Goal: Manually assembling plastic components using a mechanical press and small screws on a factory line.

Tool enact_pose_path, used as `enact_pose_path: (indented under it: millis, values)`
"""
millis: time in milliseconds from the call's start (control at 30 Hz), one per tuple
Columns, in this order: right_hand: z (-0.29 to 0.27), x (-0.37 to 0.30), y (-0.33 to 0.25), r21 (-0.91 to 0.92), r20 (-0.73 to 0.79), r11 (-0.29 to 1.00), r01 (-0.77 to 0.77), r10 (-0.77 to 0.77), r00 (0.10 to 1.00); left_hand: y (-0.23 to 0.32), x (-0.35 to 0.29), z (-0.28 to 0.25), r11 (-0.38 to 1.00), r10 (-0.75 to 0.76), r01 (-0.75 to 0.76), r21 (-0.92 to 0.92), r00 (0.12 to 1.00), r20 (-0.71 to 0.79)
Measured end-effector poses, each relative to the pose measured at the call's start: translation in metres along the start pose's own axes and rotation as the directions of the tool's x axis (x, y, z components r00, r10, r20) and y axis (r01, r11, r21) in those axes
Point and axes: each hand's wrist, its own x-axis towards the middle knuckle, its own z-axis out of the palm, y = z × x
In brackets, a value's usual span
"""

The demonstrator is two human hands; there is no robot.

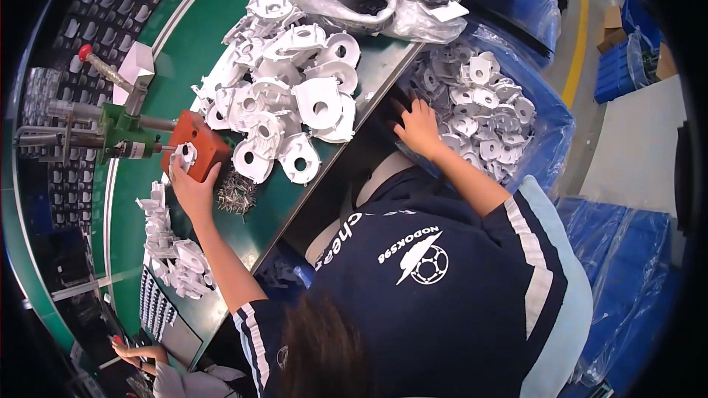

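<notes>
Left hand (190, 186) pinches a small white plastic part (186, 155) against the orange block (198, 141) on the green tabletop (369, 66), while right hand (419, 127) spreads, unclenched, over light, stiff parts in the blue bin (549, 136), likely best gripped by rims.

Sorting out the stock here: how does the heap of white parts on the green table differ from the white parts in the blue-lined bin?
The table heap holds larger, flat round-holed housings, lying loose on the green table. The bin parts look smaller and more tangled, contained by the blue liner. The right hand reaches into the bin parts; the left hand is beside the table heap at the orange fixture. Both are white moulded plastic.
</notes>
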Motion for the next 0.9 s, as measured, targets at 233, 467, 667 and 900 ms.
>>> enact_pose_path:
  millis: [233, 467, 667, 900]
  values:
    - [-0.046, 0.03, 0.0, 0.178, -0.105, 0.982, 0.062, -0.043, 0.994, -0.006, 0.005, 0.003, 0.998, -0.012, 0.009, 0.067, 0.999, 0.042]
    - [-0.15, 0.098, -0.02, 0.616, -0.153, 0.773, 0.154, -0.074, 0.985, -0.004, 0.005, -0.003, 0.985, 0.154, -0.153, 0.08, 0.988, 0.002]
    - [-0.144, 0.208, -0.029, 0.305, -0.294, 0.837, 0.454, -0.37, 0.881, -0.008, -0.001, 0.0, 0.978, 0.112, -0.116, 0.173, 0.993, 0.036]
    - [-0.132, 0.247, -0.075, 0.273, -0.165, 0.854, 0.442, -0.411, 0.897, -0.01, 0.003, 0.005, 0.98, 0.094, -0.101, 0.17, 0.994, 0.05]
